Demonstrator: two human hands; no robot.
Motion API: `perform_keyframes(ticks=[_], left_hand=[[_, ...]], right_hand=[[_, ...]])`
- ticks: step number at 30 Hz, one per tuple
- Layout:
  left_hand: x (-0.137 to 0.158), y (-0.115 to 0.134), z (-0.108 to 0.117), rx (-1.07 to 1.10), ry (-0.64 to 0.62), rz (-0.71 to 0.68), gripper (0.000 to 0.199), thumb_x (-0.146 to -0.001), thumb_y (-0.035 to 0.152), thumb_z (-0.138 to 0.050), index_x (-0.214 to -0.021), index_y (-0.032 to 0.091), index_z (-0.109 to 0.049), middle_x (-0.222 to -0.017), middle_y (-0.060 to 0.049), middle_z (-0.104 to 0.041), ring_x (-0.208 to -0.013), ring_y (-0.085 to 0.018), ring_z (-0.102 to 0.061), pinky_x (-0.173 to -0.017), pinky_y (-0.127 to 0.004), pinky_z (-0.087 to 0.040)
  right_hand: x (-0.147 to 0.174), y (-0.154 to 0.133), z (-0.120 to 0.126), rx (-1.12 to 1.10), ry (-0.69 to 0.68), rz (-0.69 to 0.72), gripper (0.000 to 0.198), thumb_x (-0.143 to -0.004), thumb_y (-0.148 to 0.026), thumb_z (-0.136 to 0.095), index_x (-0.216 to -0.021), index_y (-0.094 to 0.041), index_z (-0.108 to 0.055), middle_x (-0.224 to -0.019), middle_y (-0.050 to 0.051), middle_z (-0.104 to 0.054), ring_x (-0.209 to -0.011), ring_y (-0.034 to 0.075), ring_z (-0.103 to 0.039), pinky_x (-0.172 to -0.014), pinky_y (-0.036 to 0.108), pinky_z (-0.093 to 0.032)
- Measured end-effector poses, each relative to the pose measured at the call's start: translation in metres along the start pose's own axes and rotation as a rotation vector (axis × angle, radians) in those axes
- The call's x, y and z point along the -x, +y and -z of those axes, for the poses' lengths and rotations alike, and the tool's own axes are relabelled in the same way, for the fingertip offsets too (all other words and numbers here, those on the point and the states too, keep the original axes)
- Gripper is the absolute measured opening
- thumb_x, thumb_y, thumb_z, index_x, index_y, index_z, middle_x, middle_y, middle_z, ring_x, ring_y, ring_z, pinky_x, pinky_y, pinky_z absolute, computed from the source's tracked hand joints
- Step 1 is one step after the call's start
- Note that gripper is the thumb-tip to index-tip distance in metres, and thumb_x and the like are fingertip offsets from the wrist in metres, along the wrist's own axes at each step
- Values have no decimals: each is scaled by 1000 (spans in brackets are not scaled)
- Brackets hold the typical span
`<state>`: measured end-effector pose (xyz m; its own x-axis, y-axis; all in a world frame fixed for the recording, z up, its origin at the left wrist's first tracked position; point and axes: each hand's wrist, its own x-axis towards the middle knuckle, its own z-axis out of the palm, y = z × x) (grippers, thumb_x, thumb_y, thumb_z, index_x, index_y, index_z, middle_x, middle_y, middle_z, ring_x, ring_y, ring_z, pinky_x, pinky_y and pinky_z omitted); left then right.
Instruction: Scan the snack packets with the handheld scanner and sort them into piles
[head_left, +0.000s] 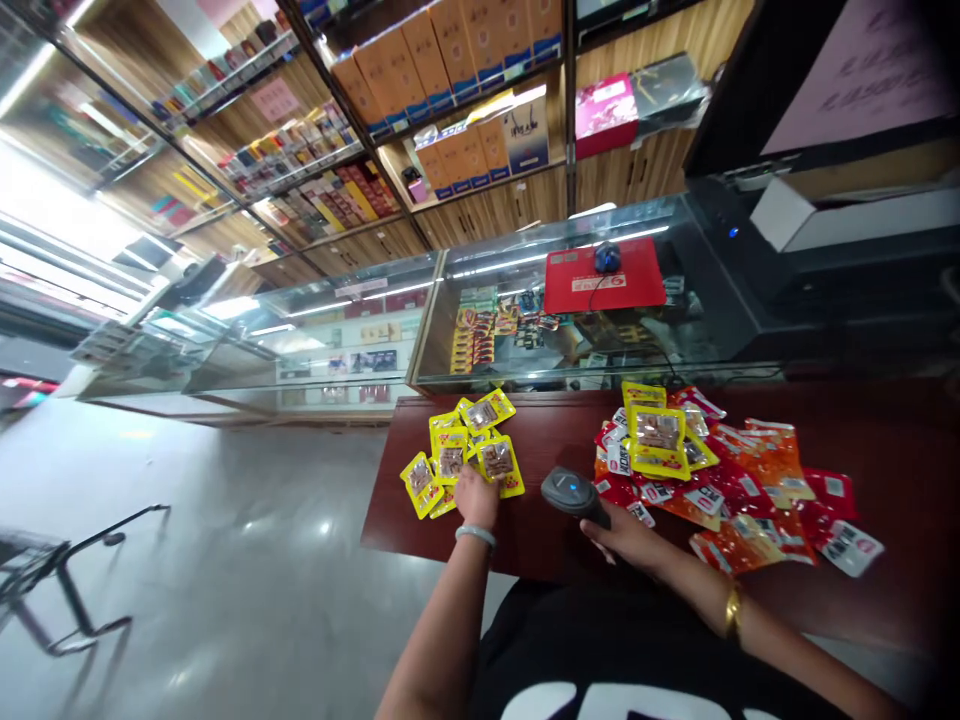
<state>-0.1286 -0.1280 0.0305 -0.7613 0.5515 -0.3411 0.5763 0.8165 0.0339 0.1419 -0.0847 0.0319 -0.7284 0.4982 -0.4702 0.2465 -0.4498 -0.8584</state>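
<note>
My left hand (pixel 476 497) is over a small pile of yellow snack packets (pixel 450 462) at the left end of the dark red table. Its fingers are closed at the edge of one yellow packet (pixel 498 459) with a clear window. A dark grey handheld barcode scanner (pixel 568 490) with a small blue light is in my right hand (pixel 624 535), its head pointing left. To the right of the scanner lies a bigger heap, with red snack packets (pixel 829 492), orange packets (pixel 772 455) and more yellow packets (pixel 660 440) on top.
Behind the table (pixel 547 560) stands a glass display counter (pixel 495 350) bearing a red mat (pixel 559 285) and a computer mouse (pixel 607 258). A dark monitor (pixel 731 95) rises at the right. Shelves of boxed goods line the back. A shopping cart (pixel 75 580) stands at left.
</note>
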Motion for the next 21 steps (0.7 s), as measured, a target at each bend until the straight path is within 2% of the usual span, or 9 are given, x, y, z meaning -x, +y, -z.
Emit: perform_keyframes(ticks=[4,11,13,17,21], left_hand=[[-7,-4,-6,-60,6,-205,65,-78,40,-72,-129,10,-46,-121,-20,-60,-117,-32,-57,-95,-35,-42],[-16,-15,-16,-41,-83,-403,36,-84,26,-64,-115,9,-57,-114,-21,-61,-114,-31,-58,-95,-37,-43],[-17,-14,-19,-14,-83,-447,41,-84,27,-65,-120,9,-56,-116,-21,-61,-114,-32,-58,-95,-38,-44],[-21,-2,-21,54,-60,-544,72,-76,34,-75,-139,13,-46,-137,-24,-49,-122,-36,-53,-98,-42,-44],[-28,14,-15,10,-145,-558,70,-69,30,-80,-131,12,-52,-134,-24,-50,-118,-37,-55,-94,-42,-47]], right_hand=[[-7,-4,-24,17,136,12,64,-72,-81,-59,-96,-22,-48,-49,-11,-43,-37,9,-38,-43,25,-31],[-15,-24,-62,123,331,8,62,-69,-78,-63,-92,-22,-49,-48,-11,-45,-38,10,-41,-44,26,-34],[-16,-27,-64,168,376,-11,62,-69,-78,-62,-92,-22,-48,-48,-11,-45,-37,10,-42,-44,26,-34],[-13,-30,-58,233,417,-25,61,-72,-79,-58,-91,-22,-47,-48,-10,-47,-38,11,-44,-44,26,-35],[-8,-34,-48,247,407,-34,59,-74,-78,-58,-91,-23,-47,-52,-9,-49,-39,11,-45,-44,25,-36]])
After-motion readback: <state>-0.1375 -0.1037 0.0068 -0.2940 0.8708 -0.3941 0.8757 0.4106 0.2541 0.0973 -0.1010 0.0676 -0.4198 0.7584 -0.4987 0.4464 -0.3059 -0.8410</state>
